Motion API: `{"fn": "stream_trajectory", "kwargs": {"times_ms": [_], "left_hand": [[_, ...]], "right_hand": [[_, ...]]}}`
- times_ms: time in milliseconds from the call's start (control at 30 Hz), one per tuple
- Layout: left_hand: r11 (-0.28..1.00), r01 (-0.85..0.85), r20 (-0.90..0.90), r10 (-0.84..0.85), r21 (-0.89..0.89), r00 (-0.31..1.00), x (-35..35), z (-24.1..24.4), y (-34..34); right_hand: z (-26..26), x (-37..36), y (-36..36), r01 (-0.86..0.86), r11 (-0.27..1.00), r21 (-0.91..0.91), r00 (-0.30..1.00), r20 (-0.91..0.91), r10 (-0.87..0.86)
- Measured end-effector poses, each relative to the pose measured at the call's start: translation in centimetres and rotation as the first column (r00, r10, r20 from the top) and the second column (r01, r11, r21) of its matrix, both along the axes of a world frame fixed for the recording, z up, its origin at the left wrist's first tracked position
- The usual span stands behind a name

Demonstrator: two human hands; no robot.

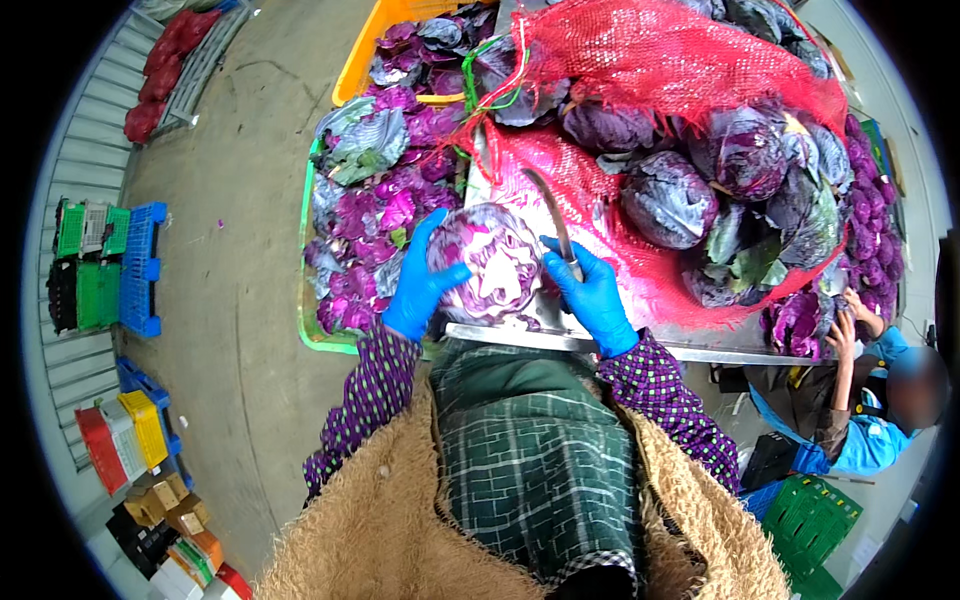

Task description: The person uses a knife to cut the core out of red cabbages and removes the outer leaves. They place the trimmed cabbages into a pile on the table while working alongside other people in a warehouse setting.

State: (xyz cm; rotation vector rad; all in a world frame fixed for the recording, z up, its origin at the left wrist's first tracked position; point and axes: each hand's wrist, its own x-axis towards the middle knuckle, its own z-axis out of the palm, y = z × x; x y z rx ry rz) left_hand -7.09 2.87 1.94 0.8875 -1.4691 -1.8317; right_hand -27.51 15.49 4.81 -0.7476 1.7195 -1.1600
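A trimmed red cabbage head (495,262), its pale cut base facing up, rests at the near left corner of a metal table (547,319). My left hand (422,281), in a blue glove, grips it from the left with the thumb over the near side. In my gloved right hand (592,292) is a knife (553,206) with a dark curved blade, pointing away from me just right of the cabbage. Behind and right of the knife, several whole red cabbages (669,199) lie on and under an opened red mesh sack (675,56).
A green crate (306,300) full of loose purple leaves stands left of the table. Beyond it is a yellow crate (356,60) with more leaves. At the right, a co-worker's hands (844,330) handle cabbage near a pile of purple heads (870,217). A blue pallet (142,270) stands far left.
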Motion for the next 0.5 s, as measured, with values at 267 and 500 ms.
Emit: {"fn": "stream_trajectory", "kwargs": {"times_ms": [267,500], "left_hand": [[0.98,-0.198,0.146,0.192,0.025,0.97,-1.0,0.3,-1.4],[0.954,-0.224,0.032,0.223,0.198,0.974,0.6,-1.6,-3.3]], "right_hand": [[-3.3,0.7,-0.7,-0.078,0.991,-0.106,0.961,-0.271,0.046],[-2.6,0.5,4.3,-0.308,0.939,-0.154,0.72,-0.683,0.124]]}}
